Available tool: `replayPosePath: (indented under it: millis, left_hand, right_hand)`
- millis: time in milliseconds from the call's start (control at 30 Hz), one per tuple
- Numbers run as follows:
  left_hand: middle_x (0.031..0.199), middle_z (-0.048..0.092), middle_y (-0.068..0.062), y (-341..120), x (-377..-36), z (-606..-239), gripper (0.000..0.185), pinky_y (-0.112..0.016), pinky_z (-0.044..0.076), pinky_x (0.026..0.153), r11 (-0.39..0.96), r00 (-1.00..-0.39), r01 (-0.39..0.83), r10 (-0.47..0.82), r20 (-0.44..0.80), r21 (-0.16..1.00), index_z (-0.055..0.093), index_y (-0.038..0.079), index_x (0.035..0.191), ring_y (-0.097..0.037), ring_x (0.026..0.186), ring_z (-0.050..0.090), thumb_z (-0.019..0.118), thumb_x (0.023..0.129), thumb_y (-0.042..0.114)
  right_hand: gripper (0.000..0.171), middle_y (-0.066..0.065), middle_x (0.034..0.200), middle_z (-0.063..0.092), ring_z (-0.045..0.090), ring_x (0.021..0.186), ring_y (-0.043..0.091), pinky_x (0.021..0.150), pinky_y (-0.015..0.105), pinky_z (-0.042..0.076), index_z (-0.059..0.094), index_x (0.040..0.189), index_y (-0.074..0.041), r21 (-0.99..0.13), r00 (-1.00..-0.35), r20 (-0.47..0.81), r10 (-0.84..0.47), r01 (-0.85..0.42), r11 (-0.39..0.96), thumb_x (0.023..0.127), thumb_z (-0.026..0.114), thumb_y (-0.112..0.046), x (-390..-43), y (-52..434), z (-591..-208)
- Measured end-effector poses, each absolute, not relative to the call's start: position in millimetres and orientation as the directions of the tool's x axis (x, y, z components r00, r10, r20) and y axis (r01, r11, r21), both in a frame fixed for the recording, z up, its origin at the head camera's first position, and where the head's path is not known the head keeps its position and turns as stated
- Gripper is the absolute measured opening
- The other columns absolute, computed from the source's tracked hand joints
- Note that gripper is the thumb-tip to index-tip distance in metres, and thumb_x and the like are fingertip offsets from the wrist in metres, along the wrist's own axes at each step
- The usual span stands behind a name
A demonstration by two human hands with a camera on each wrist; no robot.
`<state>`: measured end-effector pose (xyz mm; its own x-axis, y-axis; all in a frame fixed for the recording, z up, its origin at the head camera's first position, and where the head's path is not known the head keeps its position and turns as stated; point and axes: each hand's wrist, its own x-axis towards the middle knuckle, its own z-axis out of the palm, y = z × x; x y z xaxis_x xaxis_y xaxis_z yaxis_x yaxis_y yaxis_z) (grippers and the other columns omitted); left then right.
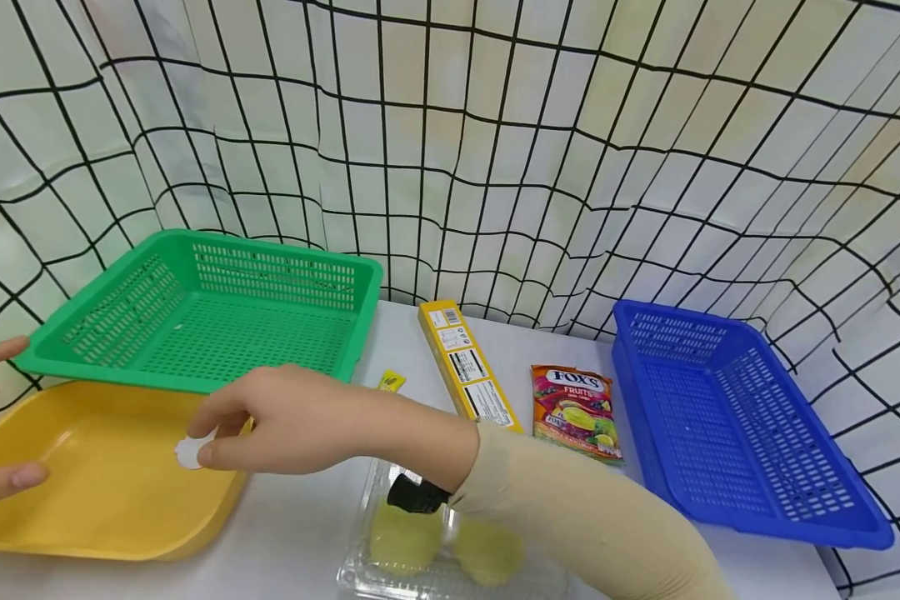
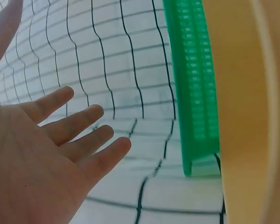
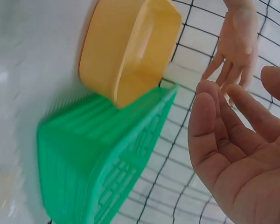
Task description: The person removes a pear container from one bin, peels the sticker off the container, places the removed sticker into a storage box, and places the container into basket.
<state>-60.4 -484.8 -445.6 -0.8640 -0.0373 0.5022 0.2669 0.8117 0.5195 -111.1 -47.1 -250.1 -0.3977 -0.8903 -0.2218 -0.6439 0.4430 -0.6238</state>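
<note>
Over the yellow tray (image 1: 120, 500), my right hand (image 1: 277, 421) reaches in from the right with fingers bent downward. A small white piece (image 1: 187, 452) with an uneven edge shows right at its fingertips in the head view. In the right wrist view, thumb and fingers of this hand (image 3: 242, 154) stand apart, with nothing visible between them. At the tray's left side is my left hand (image 1: 0, 433), partly out of the head view. The left wrist view shows that hand (image 2: 60, 144) with its fingers spread and straight, holding nothing.
A green basket (image 1: 270, 333) stands behind the tray, a blue basket (image 1: 720, 433) at the right. Between them lie a small yellow packet (image 1: 392, 381), a long yellow box (image 1: 465, 367) and a FOX'S candy bag (image 1: 576, 408). A clear plastic container (image 1: 375, 575) holds yellow-green round things. Black wire mesh (image 1: 495, 150) encloses the table.
</note>
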Motion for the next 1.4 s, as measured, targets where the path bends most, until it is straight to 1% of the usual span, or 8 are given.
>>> replayPosePath:
  millis: [267, 533, 700, 767, 900, 1067, 1333, 1400]
  left_hand:
    - [0.177, 0.024, 0.014, -358, -37, -342, 0.133, -0.006, 0.004, 0.114, 0.730, -0.901, 0.392, 0.181, 0.394, 0.560, 0.030, 0.024, 0.175, 0.020, 0.137, 0.031, 0.102, 0.065, 0.000]
    - [0.181, 0.019, 0.006, -302, -51, -326, 0.127, -0.005, 0.009, 0.111, 0.701, -0.899, 0.438, 0.332, 0.285, 0.563, 0.018, 0.033, 0.177, -0.004, 0.160, 0.021, 0.099, 0.080, 0.017]
    - [0.182, 0.016, 0.006, -254, -56, -313, 0.125, -0.062, 0.022, 0.129, 0.643, -0.878, 0.468, 0.414, 0.239, 0.606, 0.016, 0.038, 0.176, -0.018, 0.167, 0.016, 0.098, 0.083, 0.030]
    - [0.181, 0.018, 0.007, -236, -55, -308, 0.123, -0.061, 0.027, 0.128, 0.653, -0.869, 0.482, 0.443, 0.221, 0.584, 0.015, 0.040, 0.176, -0.026, 0.166, 0.020, 0.097, 0.084, 0.039]
    - [0.181, 0.019, 0.007, -209, -50, -305, 0.120, -0.014, 0.020, 0.122, 0.669, -0.843, 0.522, 0.498, 0.202, 0.529, 0.011, 0.039, 0.176, -0.032, 0.163, 0.028, 0.091, 0.087, 0.055]
    - [0.180, 0.020, 0.009, -184, -40, -317, 0.121, -0.011, 0.020, 0.118, 0.643, -0.835, 0.524, 0.517, 0.189, 0.559, 0.011, 0.038, 0.176, -0.030, 0.161, 0.034, 0.088, 0.086, 0.062]
    - [0.181, 0.017, 0.014, -163, -30, -349, 0.128, -0.058, 0.044, 0.118, 0.615, -0.845, 0.462, 0.525, 0.106, 0.639, 0.008, 0.041, 0.176, -0.026, 0.162, 0.031, 0.087, 0.080, 0.070]
    - [0.182, 0.013, 0.009, -162, -27, -356, 0.131, -0.058, 0.046, 0.117, 0.604, -0.838, 0.453, 0.539, 0.083, 0.655, 0.006, 0.039, 0.176, -0.031, 0.162, 0.031, 0.088, 0.079, 0.070]
  right_hand:
    - [0.035, -0.019, 0.116, 0.069, 0.065, 0.101, -0.008, 0.088, 0.014, 0.055, 0.071, 0.144, -0.017, -0.737, -0.464, -0.111, -0.879, -0.555, 0.385, 0.112, 0.065, -0.028, -117, 9, -249]
    - [0.039, -0.017, 0.126, 0.071, 0.067, 0.104, 0.000, 0.088, 0.023, 0.059, 0.067, 0.149, -0.018, -0.782, -0.564, -0.042, -0.825, -0.495, 0.378, 0.111, 0.066, -0.031, -112, 63, -251]
    - [0.043, -0.017, 0.143, 0.067, 0.064, 0.120, 0.005, 0.098, 0.032, 0.058, 0.065, 0.152, -0.023, -0.723, -0.661, 0.019, -0.751, -0.528, 0.446, 0.110, 0.067, -0.033, -102, 100, -248]
    - [0.045, -0.018, 0.143, 0.066, 0.062, 0.123, 0.007, 0.099, 0.037, 0.057, 0.064, 0.153, -0.027, -0.688, -0.711, 0.027, -0.703, -0.523, 0.503, 0.109, 0.068, -0.037, -97, 114, -249]
    - [0.050, -0.022, 0.147, 0.061, 0.061, 0.128, 0.010, 0.104, 0.045, 0.055, 0.060, 0.156, -0.034, -0.658, -0.801, 0.028, -0.597, -0.465, 0.593, 0.107, 0.070, -0.041, -83, 144, -254]
    - [0.055, -0.017, 0.156, 0.055, 0.059, 0.137, 0.016, 0.107, 0.053, 0.054, 0.053, 0.160, -0.035, -0.640, -0.869, 0.072, -0.489, -0.417, 0.645, 0.108, 0.068, -0.049, -67, 180, -268]
    - [0.064, -0.010, 0.165, 0.048, 0.056, 0.145, 0.027, 0.101, 0.052, 0.059, 0.042, 0.166, -0.034, -0.618, -0.910, 0.096, -0.403, -0.372, 0.693, 0.109, 0.065, -0.053, -48, 221, -302]
    - [0.067, -0.009, 0.166, 0.046, 0.059, 0.141, 0.033, 0.090, 0.046, 0.062, 0.039, 0.167, -0.038, -0.635, -0.924, 0.057, -0.379, -0.327, 0.700, 0.108, 0.066, -0.054, -42, 228, -311]
